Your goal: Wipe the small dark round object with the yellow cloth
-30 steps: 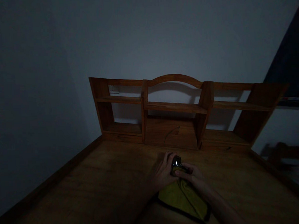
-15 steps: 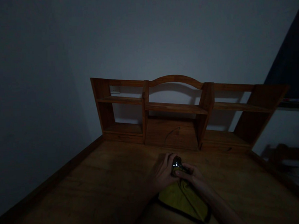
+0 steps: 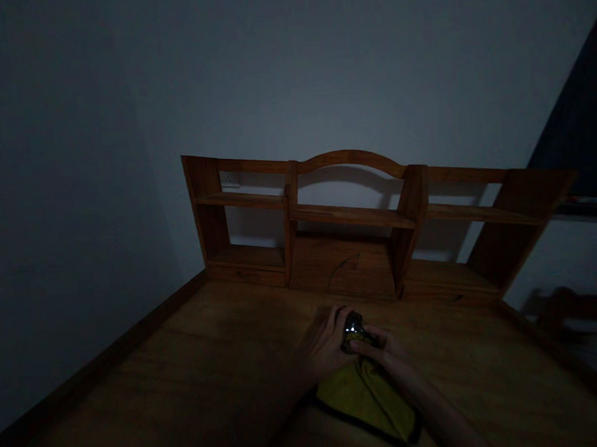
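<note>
Between my hands is a small, dark, glossy rounded object (image 3: 353, 324) with bright reflections; the dim light hides its exact kind. My left hand (image 3: 329, 345) curls around its left side, fingers over the top. At its right, my right hand (image 3: 385, 350) holds a yellow-green cloth (image 3: 365, 397) with a dark border, thumb and fingers pinching it against the object. The rest of the cloth hangs down over the wooden desktop (image 3: 225, 361) toward me.
A wooden shelf unit (image 3: 348, 214) with several compartments stands along the back of the desk, against a pale wall (image 3: 290, 70). A socket (image 3: 229, 180) shows behind its left part. Raised wooden edges (image 3: 134, 335) border the desk. Dark fabric (image 3: 583, 122) hangs at the right.
Almost nothing differs. Both hands keep the same hold on the glossy object and cloth, with at most a tiny shift of the object.
</note>
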Demonstrator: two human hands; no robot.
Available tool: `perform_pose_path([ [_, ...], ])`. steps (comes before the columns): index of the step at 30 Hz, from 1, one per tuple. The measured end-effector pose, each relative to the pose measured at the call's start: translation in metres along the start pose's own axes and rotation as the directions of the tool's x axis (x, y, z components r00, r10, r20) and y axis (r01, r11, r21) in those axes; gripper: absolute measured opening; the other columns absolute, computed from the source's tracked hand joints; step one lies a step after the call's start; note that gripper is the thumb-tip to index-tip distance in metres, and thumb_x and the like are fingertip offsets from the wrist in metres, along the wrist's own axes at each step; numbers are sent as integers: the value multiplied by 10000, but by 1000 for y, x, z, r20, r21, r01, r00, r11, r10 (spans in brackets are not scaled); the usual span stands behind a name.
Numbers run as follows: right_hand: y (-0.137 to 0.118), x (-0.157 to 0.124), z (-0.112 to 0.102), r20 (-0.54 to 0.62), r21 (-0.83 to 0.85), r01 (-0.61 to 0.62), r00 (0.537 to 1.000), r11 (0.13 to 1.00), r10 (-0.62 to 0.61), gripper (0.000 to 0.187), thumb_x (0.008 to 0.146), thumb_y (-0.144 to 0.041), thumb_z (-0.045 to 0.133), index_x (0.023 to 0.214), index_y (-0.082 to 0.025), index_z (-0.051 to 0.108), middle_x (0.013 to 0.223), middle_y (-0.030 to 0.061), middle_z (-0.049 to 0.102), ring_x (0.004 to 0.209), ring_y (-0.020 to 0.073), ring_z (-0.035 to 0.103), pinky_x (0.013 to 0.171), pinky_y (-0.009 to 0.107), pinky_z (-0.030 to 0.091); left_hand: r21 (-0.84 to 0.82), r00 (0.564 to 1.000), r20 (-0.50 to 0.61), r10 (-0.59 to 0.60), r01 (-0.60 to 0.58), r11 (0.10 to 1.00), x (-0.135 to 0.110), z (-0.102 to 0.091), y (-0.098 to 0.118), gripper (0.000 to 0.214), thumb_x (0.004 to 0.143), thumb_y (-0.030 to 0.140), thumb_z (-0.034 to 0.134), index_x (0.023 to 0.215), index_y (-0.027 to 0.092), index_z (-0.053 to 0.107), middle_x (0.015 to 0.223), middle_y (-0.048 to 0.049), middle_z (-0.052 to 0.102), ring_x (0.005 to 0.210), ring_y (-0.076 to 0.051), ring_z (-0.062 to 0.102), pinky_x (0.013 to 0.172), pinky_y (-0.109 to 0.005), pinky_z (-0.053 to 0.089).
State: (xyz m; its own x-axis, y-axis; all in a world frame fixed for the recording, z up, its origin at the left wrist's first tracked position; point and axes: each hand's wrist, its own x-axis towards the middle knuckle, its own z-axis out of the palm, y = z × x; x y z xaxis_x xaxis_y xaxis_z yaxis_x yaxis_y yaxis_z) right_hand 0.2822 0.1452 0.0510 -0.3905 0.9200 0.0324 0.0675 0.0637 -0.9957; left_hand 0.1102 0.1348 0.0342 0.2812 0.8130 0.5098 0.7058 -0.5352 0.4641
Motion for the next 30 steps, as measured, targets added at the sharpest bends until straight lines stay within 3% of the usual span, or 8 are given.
perform_pose_path([
  [18, 2, 1, -1, 7, -36, 55, 998, 998, -55, 387, 656, -450, 765, 927, -182, 700, 914, 45, 707, 902, 253, 634, 787, 330, 503, 12, 1000, 22, -13, 13, 1000, 0, 0, -1, 818, 695, 369, 691, 1378, 298, 248, 1299, -73, 411, 1127, -266, 499, 905, -404, 469],
  [30, 8, 3, -4, 47, 9, 46, 998, 999, -46, 444, 679, -409, 762, 1049, -182, 665, 1055, 71, 692, 999, 278, 622, 863, 383, 487, 48, 999, 32, -8, 7, 999, 0, 5, -6, 849, 684, 353, 707, 1389, 303, 236, 1344, -67, 388, 1143, -269, 486, 920, -407, 463],
])
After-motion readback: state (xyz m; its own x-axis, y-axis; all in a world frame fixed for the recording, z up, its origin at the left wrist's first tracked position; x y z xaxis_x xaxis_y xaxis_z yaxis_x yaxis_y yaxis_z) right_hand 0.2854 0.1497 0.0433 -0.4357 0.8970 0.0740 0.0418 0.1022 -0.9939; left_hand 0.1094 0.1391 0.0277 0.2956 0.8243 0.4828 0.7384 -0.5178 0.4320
